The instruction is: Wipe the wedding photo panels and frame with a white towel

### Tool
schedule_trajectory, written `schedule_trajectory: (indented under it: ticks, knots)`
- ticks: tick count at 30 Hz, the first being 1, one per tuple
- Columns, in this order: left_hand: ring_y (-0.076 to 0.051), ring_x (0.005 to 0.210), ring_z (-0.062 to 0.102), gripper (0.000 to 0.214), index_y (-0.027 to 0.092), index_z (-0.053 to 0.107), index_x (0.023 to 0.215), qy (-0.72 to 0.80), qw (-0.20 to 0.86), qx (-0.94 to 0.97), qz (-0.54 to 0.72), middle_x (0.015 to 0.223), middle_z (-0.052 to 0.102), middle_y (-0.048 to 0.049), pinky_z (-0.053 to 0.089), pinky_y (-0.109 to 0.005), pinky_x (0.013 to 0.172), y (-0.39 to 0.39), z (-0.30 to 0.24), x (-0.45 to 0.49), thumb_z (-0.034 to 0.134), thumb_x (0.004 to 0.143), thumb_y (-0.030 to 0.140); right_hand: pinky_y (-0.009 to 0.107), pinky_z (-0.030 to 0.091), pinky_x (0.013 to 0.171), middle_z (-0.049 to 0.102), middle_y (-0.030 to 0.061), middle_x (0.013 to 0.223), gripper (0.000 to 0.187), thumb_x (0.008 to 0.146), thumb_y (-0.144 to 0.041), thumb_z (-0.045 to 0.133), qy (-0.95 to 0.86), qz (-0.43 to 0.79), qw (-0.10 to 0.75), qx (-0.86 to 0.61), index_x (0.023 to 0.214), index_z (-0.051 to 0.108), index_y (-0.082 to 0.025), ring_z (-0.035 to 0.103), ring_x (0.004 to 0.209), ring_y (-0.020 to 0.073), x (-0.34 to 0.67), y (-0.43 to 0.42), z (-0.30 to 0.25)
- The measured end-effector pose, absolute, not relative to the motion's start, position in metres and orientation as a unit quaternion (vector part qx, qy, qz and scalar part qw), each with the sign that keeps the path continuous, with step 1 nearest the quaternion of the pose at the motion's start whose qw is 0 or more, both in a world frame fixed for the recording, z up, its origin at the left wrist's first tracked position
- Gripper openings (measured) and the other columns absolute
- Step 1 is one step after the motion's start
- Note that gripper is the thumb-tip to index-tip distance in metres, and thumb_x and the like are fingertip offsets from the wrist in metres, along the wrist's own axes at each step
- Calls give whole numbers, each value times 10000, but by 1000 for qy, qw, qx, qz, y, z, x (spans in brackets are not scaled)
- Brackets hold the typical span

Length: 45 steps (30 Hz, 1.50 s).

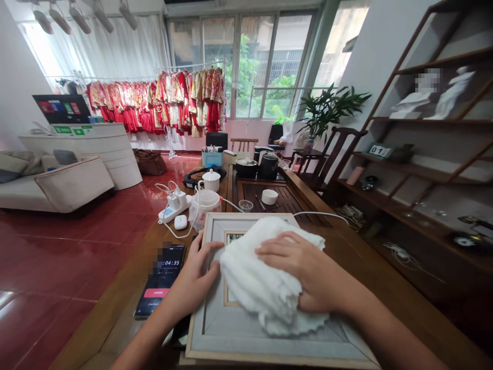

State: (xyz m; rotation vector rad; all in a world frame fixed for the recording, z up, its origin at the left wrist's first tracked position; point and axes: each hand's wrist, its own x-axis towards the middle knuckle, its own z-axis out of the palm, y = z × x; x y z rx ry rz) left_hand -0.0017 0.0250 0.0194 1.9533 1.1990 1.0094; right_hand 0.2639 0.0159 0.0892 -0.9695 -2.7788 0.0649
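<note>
A grey picture frame (246, 334) with a pale wooden edge lies flat on the wooden table (365, 267) in front of me. A white folded cloth (254, 277) covers most of its middle. My right hand (304, 267) lies on top of the cloth, fingers stretched flat and pressing it down. My left hand (194, 280) rests on the frame's left edge, thumb on the frame's face and fingers curled round its side.
A phone (162, 280) showing a timer lies left of the frame. Beyond it are a power strip (173, 205), a white earbud case (181, 222), white teapots (210, 181), a small bowl (269, 196) and a kettle (265, 165). Shelves stand at the right, a sofa at the left.
</note>
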Motion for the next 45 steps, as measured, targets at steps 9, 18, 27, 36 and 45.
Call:
schedule_trajectory:
  ticks: [9,18,27,36,45]
  knots:
    - [-237,1426,162,315,300,565,1166,458,301,749,372,1512,195,-20,148,-479,1160,25,21,-2,434,914,163,455,296,997,597,89,1248,551,601,-138,544,-910,-28,92,-404,1147,606,-187,520,1127,271,262,12,93]
    - [-234,1443,76,344,280,491,1252,478,253,756,369,1557,107,-43,157,-500,1154,24,19,-2,447,923,187,436,292,1006,582,70,1271,602,601,-162,551,-926,3,86,-368,1200,576,-208,509,1131,253,256,7,91]
    - [-191,1357,331,325,268,524,1204,414,187,824,340,1396,462,-36,220,-451,1154,25,27,-4,440,912,154,439,288,1000,587,84,1249,582,601,-156,568,-926,0,90,-367,1182,580,-193,508,1118,256,252,4,91]
    - [-218,1065,547,319,242,573,1102,437,69,856,270,1093,617,-31,389,-418,994,35,48,7,448,859,79,441,283,992,587,87,1238,588,577,-144,546,-926,14,87,-368,1162,583,-186,503,1104,265,252,4,92]
    - [-218,1079,530,290,217,559,1111,460,-50,856,229,1146,562,-68,417,-364,921,93,57,32,410,890,104,433,312,955,617,90,1157,544,605,-161,575,-928,23,99,-358,1147,586,-194,527,1053,265,252,5,92]
